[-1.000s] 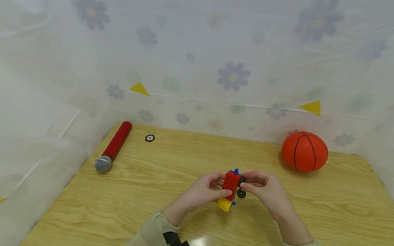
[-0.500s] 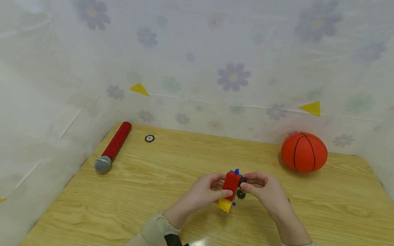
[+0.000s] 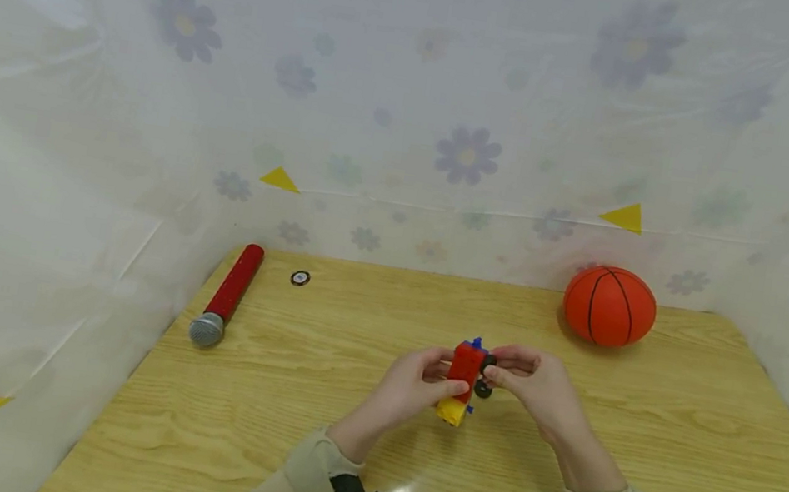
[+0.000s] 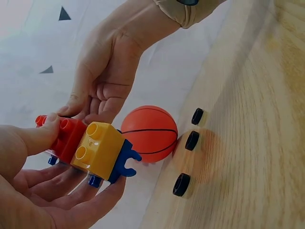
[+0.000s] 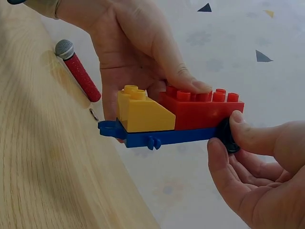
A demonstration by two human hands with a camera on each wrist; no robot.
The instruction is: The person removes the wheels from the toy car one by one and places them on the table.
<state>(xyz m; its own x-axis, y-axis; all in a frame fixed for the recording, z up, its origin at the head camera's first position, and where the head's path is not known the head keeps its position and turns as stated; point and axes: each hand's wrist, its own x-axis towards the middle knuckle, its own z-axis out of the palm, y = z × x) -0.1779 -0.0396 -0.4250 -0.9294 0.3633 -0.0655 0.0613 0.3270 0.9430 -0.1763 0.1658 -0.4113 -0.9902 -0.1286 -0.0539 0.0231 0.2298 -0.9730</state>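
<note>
My left hand (image 3: 409,383) grips a toy brick car (image 3: 463,373) above the table, thumb on the studs of its red brick (image 5: 200,112). A yellow sloped brick (image 5: 143,112) sits beside the red one, both on a blue base (image 5: 186,137) with small side pegs and an end hook. My right hand (image 3: 541,384) pinches a black wheel (image 5: 228,136) between thumb and forefinger at the base's side, by the red end. Whether the wheel is fully on its peg cannot be seen. Loose black wheels (image 4: 192,140) stand out on the table in the left wrist view.
An orange basketball (image 3: 609,306) rests at the back right of the wooden table (image 3: 355,308). At the left lie a red microphone (image 3: 229,294) and a small round black-and-white disc (image 3: 300,277). Flower-patterned sheeting (image 3: 413,114) hangs behind and at the sides.
Both hands and the toy car have shifted very slightly to the right. The right hand keeps its pinch on the wheel at the car's side.
</note>
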